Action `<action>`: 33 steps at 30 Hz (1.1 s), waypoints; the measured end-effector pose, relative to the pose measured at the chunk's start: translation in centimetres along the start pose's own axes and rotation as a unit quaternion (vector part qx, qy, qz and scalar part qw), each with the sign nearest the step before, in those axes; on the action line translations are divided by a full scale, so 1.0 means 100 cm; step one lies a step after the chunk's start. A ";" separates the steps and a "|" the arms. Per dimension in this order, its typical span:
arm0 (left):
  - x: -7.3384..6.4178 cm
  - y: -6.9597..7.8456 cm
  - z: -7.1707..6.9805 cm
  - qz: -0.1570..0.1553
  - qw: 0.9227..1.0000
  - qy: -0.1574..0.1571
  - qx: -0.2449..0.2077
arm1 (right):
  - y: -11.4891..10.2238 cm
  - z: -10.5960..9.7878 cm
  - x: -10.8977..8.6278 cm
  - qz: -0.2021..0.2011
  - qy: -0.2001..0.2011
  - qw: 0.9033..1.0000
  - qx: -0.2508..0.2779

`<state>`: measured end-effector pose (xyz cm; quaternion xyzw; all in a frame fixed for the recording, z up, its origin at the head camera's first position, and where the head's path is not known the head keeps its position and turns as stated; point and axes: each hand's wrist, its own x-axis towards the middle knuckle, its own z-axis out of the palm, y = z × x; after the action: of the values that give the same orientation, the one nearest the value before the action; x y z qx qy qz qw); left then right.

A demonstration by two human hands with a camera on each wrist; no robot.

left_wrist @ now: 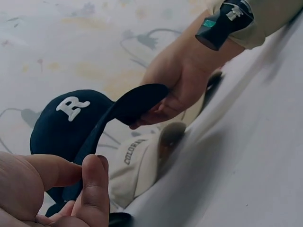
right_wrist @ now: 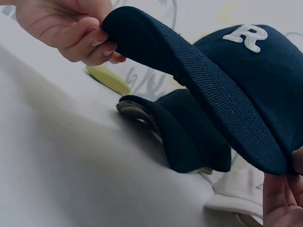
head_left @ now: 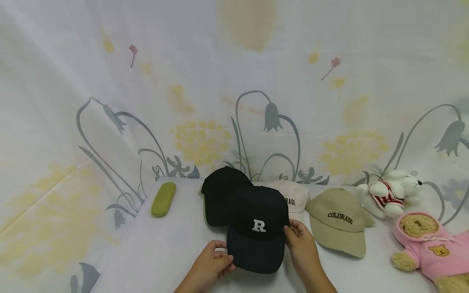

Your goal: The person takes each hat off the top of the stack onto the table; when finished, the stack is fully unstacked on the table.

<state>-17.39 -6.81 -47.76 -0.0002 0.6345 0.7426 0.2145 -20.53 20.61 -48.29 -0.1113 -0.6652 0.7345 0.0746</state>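
A navy baseball cap (head_left: pixel 258 228) with a white letter R is held above the white surface, its brim toward the person. My left hand (head_left: pixel 214 262) pinches the left edge of the brim; in the right wrist view those fingers (right_wrist: pixel 97 40) show at the brim's corner. At the other side, my right hand (head_left: pixel 302 244) pinches the cap where brim and crown meet. Just behind and left is a black cap (head_left: pixel 218 199), partly covered by the navy one. A pale cap (head_left: pixel 298 195) sits behind on the right, its lettering partly hidden.
A khaki cap (head_left: pixel 338 219) reading COLORADO lies right of my right hand. Beyond it are a white plush toy (head_left: pixel 388 193) in red stripes and a teddy bear (head_left: pixel 439 252) in a pink hoodie. A green oblong case (head_left: pixel 163 199) lies far left. Flower-printed cloth (head_left: pixel 205 81) hangs behind.
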 end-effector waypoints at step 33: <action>0.025 -0.020 0.088 -0.013 0.997 -0.044 0.070 | -0.001 -0.108 -0.015 0.081 0.040 0.994 -0.062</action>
<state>-16.63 2.48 -48.57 0.0386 0.6746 0.6930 0.2514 -16.27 30.65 -49.06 -0.1981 -0.6948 0.6906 0.0344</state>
